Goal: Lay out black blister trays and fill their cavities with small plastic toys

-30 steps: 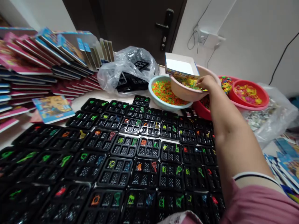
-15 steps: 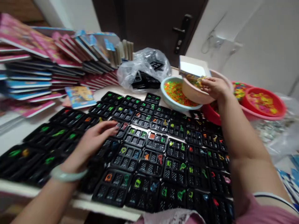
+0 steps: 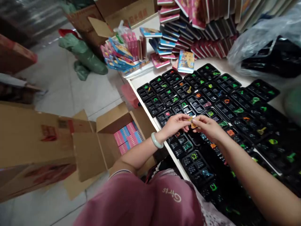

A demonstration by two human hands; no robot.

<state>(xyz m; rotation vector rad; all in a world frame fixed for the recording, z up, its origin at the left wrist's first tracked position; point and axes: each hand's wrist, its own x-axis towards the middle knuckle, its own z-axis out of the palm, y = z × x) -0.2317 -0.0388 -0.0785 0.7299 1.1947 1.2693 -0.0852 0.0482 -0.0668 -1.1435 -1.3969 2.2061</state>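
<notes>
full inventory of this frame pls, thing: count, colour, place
black trays: dozens, black, each with small coloured pieces, laid side by side over the table
table: one, white, right half of view
small pieces: a few, yellow-orange, pinched between both hands over the trays
booklets: many, pink and blue, stacked at table's far end
plastic bag: one, clear, holding black trays, top right
open carton: one, brown, on floor with pink and blue packs inside
green sack: one, on floor, top left
bangle: one, pale green, left wrist
left hand: at the pieces
right hand: at the pieces
</notes>
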